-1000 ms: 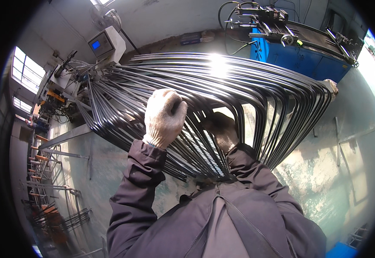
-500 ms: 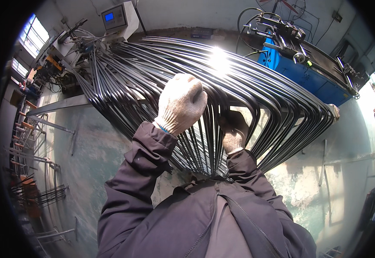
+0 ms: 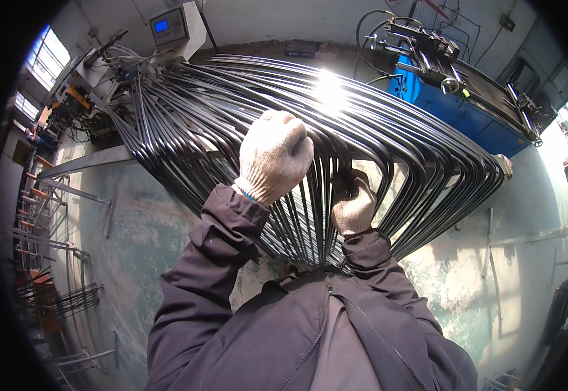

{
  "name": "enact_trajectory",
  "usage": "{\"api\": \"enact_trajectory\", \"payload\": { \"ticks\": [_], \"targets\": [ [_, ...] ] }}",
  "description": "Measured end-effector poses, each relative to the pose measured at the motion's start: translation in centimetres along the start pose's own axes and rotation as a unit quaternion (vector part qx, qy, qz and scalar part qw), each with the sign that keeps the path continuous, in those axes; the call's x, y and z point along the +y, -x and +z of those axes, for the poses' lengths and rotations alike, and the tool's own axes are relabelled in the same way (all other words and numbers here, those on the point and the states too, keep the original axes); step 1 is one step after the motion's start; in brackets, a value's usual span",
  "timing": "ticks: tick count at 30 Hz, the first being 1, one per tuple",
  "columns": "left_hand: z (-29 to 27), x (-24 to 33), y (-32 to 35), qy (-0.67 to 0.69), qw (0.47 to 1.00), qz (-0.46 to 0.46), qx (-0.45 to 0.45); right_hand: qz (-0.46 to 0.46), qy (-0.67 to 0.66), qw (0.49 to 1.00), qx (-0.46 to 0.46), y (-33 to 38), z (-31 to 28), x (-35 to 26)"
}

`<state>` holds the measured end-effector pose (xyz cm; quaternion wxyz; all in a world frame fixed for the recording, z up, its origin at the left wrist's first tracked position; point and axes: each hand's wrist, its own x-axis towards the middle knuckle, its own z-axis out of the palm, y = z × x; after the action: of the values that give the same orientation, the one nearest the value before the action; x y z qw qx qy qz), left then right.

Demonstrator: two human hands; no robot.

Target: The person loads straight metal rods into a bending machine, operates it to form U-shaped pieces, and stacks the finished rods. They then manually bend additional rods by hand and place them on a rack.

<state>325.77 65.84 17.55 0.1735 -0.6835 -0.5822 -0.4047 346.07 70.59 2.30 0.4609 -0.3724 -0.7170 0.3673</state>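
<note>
A dense row of bent dark metal tubes (image 3: 421,166) spans the middle, their long runs going back and their bent ends dropping toward me. Over the bends near the centre, my left hand (image 3: 275,155), in a pale knit work glove, is closed in a fist. Whatever its curled fingers hold is hidden beneath it. To its right and lower down, my right hand (image 3: 354,207), gloved as well, is closed around a bent metal tube (image 3: 340,159) just below the bend. Its fingertips are in shadow, partly lost among the tubes.
At the back left stands a machine with a control box (image 3: 169,27) and small blue screen. A blue machine (image 3: 450,111) with a handwheel stands back right. A metal support bar (image 3: 92,160) runs under the tubes at left. Racks with rods (image 3: 69,296) line the far left.
My right hand has dropped slightly toward me and turned, so more of its pale glove shows. The left hand keeps its place, and the surroundings have shifted slightly left in the view.
</note>
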Motion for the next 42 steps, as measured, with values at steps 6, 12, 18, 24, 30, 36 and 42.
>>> {"api": "enact_trajectory", "payload": {
  "ticks": [6,12,18,24,30,36,42],
  "targets": [
    [-0.3,0.0,0.3,-0.017,0.999,-0.016,-0.023,0.040,-0.176,0.982,0.058,-0.6,1.0,1.8],
    [-0.3,0.2,0.3,-0.017,0.999,-0.023,-0.024,0.162,-0.623,0.765,0.019,-0.6,1.7,4.9],
    [-0.2,0.1,0.2,-0.015,0.999,-0.025,-0.019,0.180,-0.573,0.799,-0.037,-0.9,1.4,4.1],
    [-0.3,0.3,0.2,0.008,0.999,-0.026,-0.024,0.100,-0.316,0.942,-0.045,-1.1,1.2,2.6],
    [-0.6,0.7,-0.1,0.003,1.000,-0.004,-0.028,0.140,-0.519,0.839,-0.087,-2.1,0.6,1.6],
    [-0.9,1.1,-0.6,0.033,0.999,0.027,-0.032,-0.072,0.174,0.981,0.037,-0.9,-0.9,-0.8],
    [-1.0,0.6,-0.6,0.021,0.998,0.020,-0.061,-0.128,0.184,0.956,0.190,-0.3,-1.8,-0.2]
  ]
}}
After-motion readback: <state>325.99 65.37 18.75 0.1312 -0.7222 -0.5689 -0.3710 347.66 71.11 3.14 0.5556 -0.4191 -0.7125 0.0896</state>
